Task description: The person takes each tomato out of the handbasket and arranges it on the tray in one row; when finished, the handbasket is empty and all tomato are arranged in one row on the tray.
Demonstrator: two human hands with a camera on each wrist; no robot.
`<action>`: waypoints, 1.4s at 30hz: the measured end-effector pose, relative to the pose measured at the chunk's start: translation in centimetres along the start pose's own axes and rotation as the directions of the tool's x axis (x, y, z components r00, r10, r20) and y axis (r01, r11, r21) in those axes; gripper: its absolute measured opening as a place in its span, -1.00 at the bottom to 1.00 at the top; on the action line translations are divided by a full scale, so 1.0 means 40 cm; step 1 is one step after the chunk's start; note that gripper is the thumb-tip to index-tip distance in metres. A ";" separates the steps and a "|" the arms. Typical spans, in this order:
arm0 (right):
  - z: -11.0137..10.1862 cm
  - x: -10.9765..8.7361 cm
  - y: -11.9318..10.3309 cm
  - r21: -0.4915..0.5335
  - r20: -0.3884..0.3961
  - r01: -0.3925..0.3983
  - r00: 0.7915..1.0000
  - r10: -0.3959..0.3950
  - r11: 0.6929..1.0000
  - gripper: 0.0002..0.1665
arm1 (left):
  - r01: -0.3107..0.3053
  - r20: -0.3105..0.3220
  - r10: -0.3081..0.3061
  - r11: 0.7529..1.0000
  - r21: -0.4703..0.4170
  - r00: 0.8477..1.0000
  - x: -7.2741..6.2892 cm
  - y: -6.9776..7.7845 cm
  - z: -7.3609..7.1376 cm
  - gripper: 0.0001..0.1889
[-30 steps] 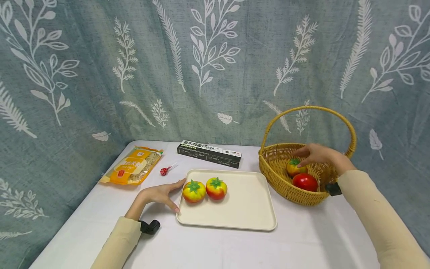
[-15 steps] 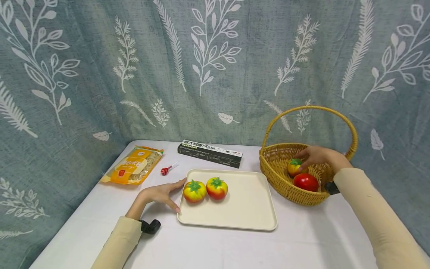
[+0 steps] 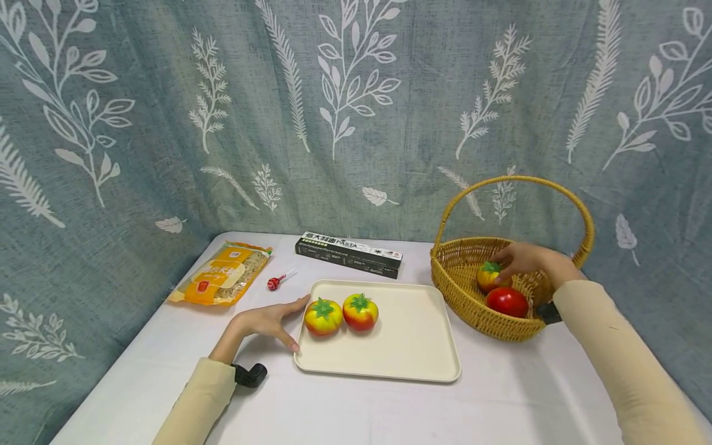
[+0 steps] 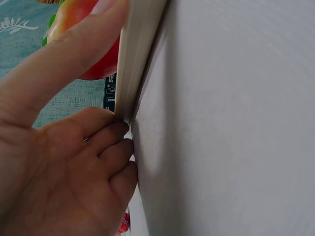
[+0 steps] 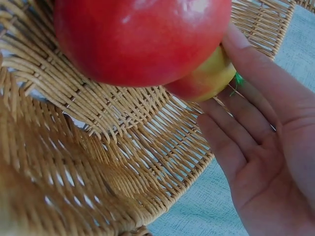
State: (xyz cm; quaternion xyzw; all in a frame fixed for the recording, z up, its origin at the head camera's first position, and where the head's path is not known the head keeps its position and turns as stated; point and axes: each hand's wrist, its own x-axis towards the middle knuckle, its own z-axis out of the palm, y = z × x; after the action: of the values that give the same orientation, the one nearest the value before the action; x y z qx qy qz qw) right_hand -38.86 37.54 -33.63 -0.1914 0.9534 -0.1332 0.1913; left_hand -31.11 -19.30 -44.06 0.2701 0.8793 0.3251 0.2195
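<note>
In the head view my left hand (image 3: 267, 323) is spread at the left side of a cream tray (image 3: 406, 334), thumb at its near corner. In the left wrist view the thumb lies on the rim (image 4: 140, 44) and the fingertips (image 4: 123, 130) touch the edge. Two yellow-red tomatoes (image 3: 323, 316) with green tops sit on the tray's left part. Inside a wicker basket (image 3: 473, 315), my right hand (image 3: 525, 262) grips another such tomato (image 3: 488, 279) between thumb and fingers. A glossy red oval fruit (image 3: 507, 302) lies just in front, partly covering it in the right wrist view.
Behind the tray is a black-and-white pasta box (image 3: 350, 254). A red lollipop (image 3: 275, 282) and an orange food packet (image 3: 222, 274) lie at the back left. The basket's tall handle (image 3: 514, 178) arches above the right hand. A patterned curtain (image 3: 356, 123) hangs behind the table.
My right hand has closed slightly around the tomato in the basket, its wrist shifting a little. The left hand, tray and other things keep their places; the view drifts slightly.
</note>
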 end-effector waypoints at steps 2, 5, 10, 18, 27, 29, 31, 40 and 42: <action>-0.002 -0.004 -0.003 -0.005 -0.012 0.008 1.000 -0.008 1.000 -0.17 | 0.003 -0.002 -0.003 1.000 -0.001 1.000 0.000 0.000 0.000 0.21; -0.004 -0.013 -0.008 0.000 -0.036 -0.001 0.999 0.001 1.000 -0.15 | 0.006 -0.005 -0.006 1.000 -0.001 1.000 0.001 0.001 0.000 0.21; -0.005 -0.026 -0.016 -0.002 -0.067 -0.022 0.998 0.022 1.000 -0.14 | 0.004 -0.005 -0.004 1.000 -0.006 1.000 0.001 0.002 0.002 0.22; -0.008 -0.031 -0.019 -0.014 -0.104 -0.007 0.995 0.006 1.000 -0.09 | -0.005 -0.009 0.005 1.000 -0.010 1.000 0.000 0.003 0.002 0.22; -0.010 -0.036 -0.034 -0.012 -0.161 0.003 0.987 -0.005 1.000 -0.08 | -0.008 -0.005 0.008 1.000 -0.011 1.000 -0.001 0.004 0.001 0.22; -0.009 -0.039 -0.040 -0.020 -0.179 0.014 0.984 -0.017 1.000 -0.08 | -0.010 -0.005 0.010 1.000 -0.011 1.000 0.000 0.005 0.001 0.22; -0.007 -0.044 -0.047 -0.029 -0.198 0.021 0.980 -0.026 0.999 -0.09 | -0.012 -0.005 0.012 1.000 -0.011 1.000 -0.001 0.006 0.000 0.22; 0.012 -0.063 -0.074 0.005 -0.287 0.026 0.958 -0.023 1.000 -0.09 | -0.001 -0.006 0.001 1.000 0.007 1.000 -0.002 0.007 0.003 0.22; 0.015 -0.068 -0.078 0.016 -0.298 0.022 0.955 -0.016 1.000 -0.08 | -0.003 -0.006 0.003 1.000 0.004 1.000 -0.002 0.006 0.002 0.22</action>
State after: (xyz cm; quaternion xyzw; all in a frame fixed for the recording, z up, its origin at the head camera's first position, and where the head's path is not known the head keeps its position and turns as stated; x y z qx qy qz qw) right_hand -35.31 35.79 -32.31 -0.1767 0.9681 -0.1713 0.0462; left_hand -30.90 -19.15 -43.93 0.2706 0.8802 0.3246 0.2159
